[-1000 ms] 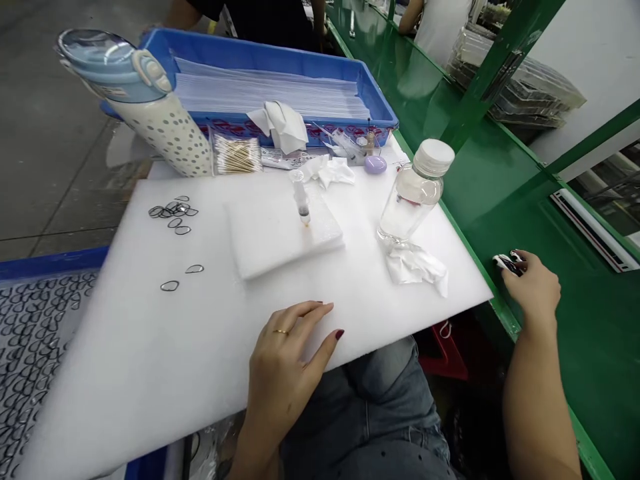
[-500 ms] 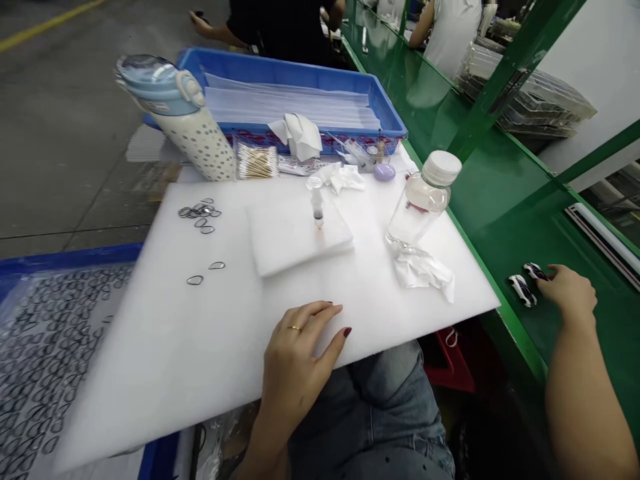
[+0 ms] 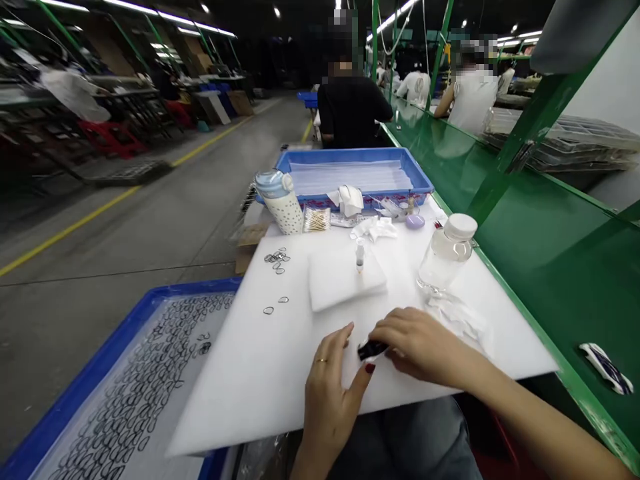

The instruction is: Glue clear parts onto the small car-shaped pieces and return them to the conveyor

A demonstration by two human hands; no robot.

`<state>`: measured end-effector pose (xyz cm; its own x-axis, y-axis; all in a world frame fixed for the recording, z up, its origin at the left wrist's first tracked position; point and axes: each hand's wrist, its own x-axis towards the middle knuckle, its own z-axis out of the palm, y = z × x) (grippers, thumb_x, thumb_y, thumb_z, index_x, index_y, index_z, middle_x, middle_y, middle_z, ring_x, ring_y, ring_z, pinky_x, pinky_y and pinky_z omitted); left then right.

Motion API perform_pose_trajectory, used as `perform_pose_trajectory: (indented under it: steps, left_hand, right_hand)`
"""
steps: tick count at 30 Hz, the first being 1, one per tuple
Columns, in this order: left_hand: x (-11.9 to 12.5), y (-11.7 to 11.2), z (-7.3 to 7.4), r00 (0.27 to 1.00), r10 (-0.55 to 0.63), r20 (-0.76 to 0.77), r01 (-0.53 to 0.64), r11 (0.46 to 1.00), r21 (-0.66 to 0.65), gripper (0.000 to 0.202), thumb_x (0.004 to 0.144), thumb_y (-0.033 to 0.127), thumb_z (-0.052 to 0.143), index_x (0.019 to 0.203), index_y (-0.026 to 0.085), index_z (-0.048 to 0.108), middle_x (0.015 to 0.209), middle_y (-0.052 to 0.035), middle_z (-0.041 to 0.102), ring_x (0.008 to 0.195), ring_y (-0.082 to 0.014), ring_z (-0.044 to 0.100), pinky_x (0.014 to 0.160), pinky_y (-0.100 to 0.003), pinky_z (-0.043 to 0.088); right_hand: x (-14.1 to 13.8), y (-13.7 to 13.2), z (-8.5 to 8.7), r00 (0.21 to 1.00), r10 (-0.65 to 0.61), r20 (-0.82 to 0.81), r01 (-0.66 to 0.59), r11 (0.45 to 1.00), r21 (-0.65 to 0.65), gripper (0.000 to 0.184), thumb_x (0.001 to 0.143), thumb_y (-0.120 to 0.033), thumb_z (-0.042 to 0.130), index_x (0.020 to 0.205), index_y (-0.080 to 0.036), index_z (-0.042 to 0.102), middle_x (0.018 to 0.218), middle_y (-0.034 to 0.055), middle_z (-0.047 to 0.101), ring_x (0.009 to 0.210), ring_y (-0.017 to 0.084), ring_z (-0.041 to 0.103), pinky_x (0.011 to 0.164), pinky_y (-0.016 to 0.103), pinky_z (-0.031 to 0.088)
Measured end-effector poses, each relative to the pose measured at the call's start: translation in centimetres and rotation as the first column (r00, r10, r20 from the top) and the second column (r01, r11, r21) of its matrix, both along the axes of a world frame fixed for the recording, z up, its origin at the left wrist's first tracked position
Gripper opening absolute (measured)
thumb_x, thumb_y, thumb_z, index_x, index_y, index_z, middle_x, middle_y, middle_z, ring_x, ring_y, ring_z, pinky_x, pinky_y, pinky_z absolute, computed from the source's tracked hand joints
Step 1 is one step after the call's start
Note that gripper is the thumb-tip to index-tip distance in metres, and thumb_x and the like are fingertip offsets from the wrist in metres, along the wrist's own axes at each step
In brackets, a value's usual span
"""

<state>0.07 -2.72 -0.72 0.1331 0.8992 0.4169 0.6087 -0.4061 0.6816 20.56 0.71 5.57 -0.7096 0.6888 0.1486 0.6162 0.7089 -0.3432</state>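
Fingers of the right hand (image 3: pixel 425 343) pinch a small black part (image 3: pixel 371 349) near the foam sheet's (image 3: pixel 260 373) front edge, its long axis running left-right. The left hand (image 3: pixel 333 387) rests open just beside it, thumb almost touching the part's left end.

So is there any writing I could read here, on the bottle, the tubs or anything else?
None can be read.
Blue tray: a red printed band along its front wall, too blurred to read.
Clear bottle: no label visible.
Dotted cup: dots only, no words.
Small dark part in the right hand: no markings legible.
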Motion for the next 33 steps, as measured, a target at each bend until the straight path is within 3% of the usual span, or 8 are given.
perform_pose_trajectory:
  steps: [3, 8, 10, 13, 17, 23, 28, 33]
  left_hand:
    - [0.2, -0.1, -0.1, 1.000, 0.011, 0.025, -0.011, 1.000, -0.005, 0.034, 0.096, 0.031, 0.056, 0.128, 0.021, 0.056, 0.105, -0.0081, 0.067, 0.084, -0.0200, 0.067, 0.071, -0.032, 0.058]
    - [0.3, -0.3, 0.2, 0.988, -0.103, 0.115, 0.114, 0.990, -0.089, 0.027, 0.089, 0.019, 0.059, 0.115, 0.024, 0.065, 0.094, -0.0033, 0.066, 0.070, -0.0147, 0.064, 0.068, -0.028, 0.055]
    - [0.0, -0.2, 0.4, 0.950, -0.247, 0.191, 0.275, 0.951, -0.138, 0.030, 0.084, 0.014, 0.063, 0.112, 0.024, 0.067, 0.091, -0.0020, 0.067, 0.069, -0.0136, 0.064, 0.069, -0.027, 0.055]
    - [-0.2, 0.2, 1.0, 0.902, -0.385, 0.197, 0.423, 0.880, -0.215, 0.040, 0.074, 0.006, 0.071, 0.109, 0.025, 0.069, 0.095, -0.0023, 0.067, 0.082, -0.0165, 0.066, 0.078, -0.028, 0.056]
    - [0.0, 0.6, 1.6, 0.914, -0.407, 0.001, 0.394, 0.885, -0.250, 0.050, 0.064, 0.007, 0.079, 0.109, 0.024, 0.067, 0.124, -0.0092, 0.064, 0.119, -0.0310, 0.059, 0.100, -0.046, 0.051]
    - [0.5, 0.6, 1.5, 0.916, -0.396, -0.066, 0.374, 0.901, -0.220, 0.051, 0.066, 0.013, 0.080, 0.112, 0.023, 0.063, 0.133, -0.0086, 0.065, 0.120, -0.0313, 0.061, 0.102, -0.051, 0.050]
    - [0.7, 0.3, 1.2, 0.956, -0.294, 0.012, 0.293, 0.945, -0.147, 0.051, 0.060, 0.020, 0.087, 0.108, 0.024, 0.068, 0.119, -0.0070, 0.073, 0.107, -0.0315, 0.068, 0.091, -0.049, 0.055]
    - [1.1, 0.4, 1.4, 0.976, -0.195, 0.096, 0.211, 0.959, -0.191, 0.042, 0.065, 0.024, 0.087, 0.105, 0.026, 0.073, 0.112, -0.0041, 0.076, 0.102, -0.0297, 0.070, 0.088, -0.048, 0.056]
  right_hand:
    - [-1.5, 1.6, 0.5, 0.995, 0.098, -0.030, -0.101, 0.984, -0.146, 0.023, 0.088, -0.011, 0.058, 0.106, -0.019, 0.068, 0.104, 0.0072, 0.072, 0.099, 0.023, 0.067, 0.084, 0.036, 0.053]
    - [-1.2, 5.6, 2.5, 0.875, -0.413, -0.254, 0.383, 0.910, -0.159, 0.013, 0.090, -0.028, 0.059, 0.099, -0.018, 0.060, 0.095, 0.0082, 0.070, 0.083, 0.021, 0.066, 0.074, 0.034, 0.051]
    - [-1.7, 7.3, 2.6, 0.821, -0.478, -0.314, 0.433, 0.878, -0.203, 0.021, 0.087, -0.029, 0.062, 0.104, -0.019, 0.057, 0.102, 0.0096, 0.069, 0.089, 0.022, 0.066, 0.075, 0.034, 0.050]
    - [-2.7, 9.3, 1.9, 0.853, -0.436, -0.288, 0.355, 0.888, -0.292, 0.011, 0.086, -0.029, 0.063, 0.091, -0.020, 0.059, 0.093, 0.0069, 0.070, 0.089, 0.024, 0.066, 0.076, 0.033, 0.047]
    - [-3.0, 10.2, 1.3, 0.836, -0.466, -0.291, 0.372, 0.870, -0.325, 0.012, 0.089, -0.029, 0.055, 0.083, -0.021, 0.063, 0.077, 0.0037, 0.069, 0.079, 0.023, 0.063, 0.075, 0.034, 0.043]
    - [-1.9, 6.9, 2.6, 0.751, -0.410, -0.517, 0.173, 0.878, -0.446, 0.022, 0.091, -0.034, 0.050, 0.099, -0.021, 0.066, 0.108, 0.0065, 0.069, 0.104, 0.023, 0.062, 0.087, 0.035, 0.045]
    - [-1.4, 2.8, -0.3, 0.378, -0.550, -0.744, 0.025, 0.810, -0.586, 0.007, 0.082, -0.026, 0.058, 0.080, -0.021, 0.063, 0.076, -0.0001, 0.054, 0.072, 0.015, 0.048, 0.069, 0.030, 0.038]
    - [-2.6, -0.3, -1.9, 0.268, -0.604, -0.751, -0.003, 0.779, -0.627, 0.039, 0.082, -0.057, 0.065, 0.070, -0.021, 0.055, 0.068, -0.0010, 0.042, 0.065, 0.015, 0.038, 0.063, 0.031, 0.032]
